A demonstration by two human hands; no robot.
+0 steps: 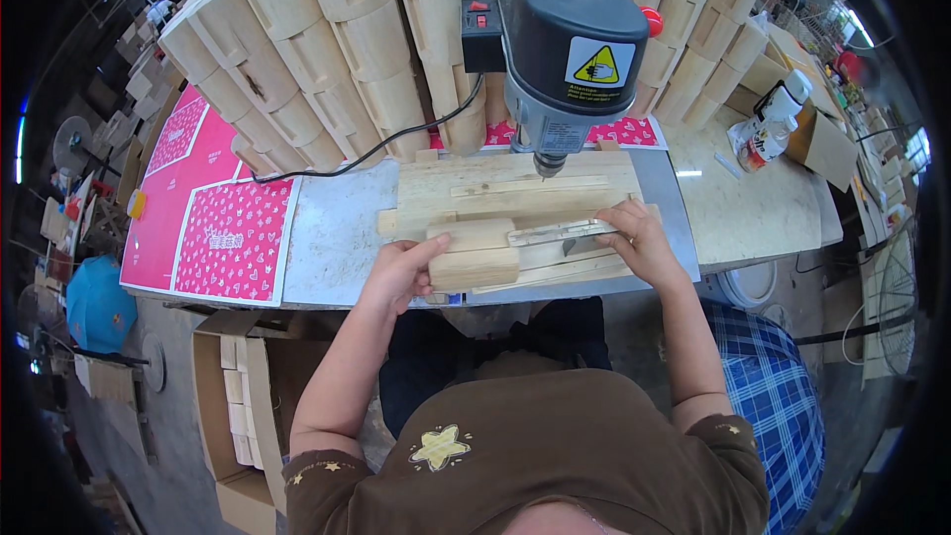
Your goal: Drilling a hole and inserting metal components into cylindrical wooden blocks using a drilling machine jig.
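Note:
On the wooden jig board (pixel 535 166) lies a pale wooden block (pixel 474 267), rounded at its edges, with a lengthwise groove along its top. My left hand (pixel 401 269) grips its left end, thumb above and fingers curled at the side. A flat metal strip (pixel 563 233) reaches from the block's right end toward my right hand (pixel 640 240). That hand pinches the strip's right end between thumb and fingers. Whether the strip enters the block's groove or only touches its end, I cannot tell. Just behind, the chuck (pixel 549 162) of a bench drill press hangs over the jig.
The drill press's dark housing (pixel 565 25) rises in front, its black cable (pixel 376 147) running left. Tall stacks of wooden blocks (pixel 327 40) line the back. Pink patterned sheets (pixel 233 243) cover the left. Bottles (pixel 765 144) stand right. A carton (pixel 260 416) holding blocks sits lower left.

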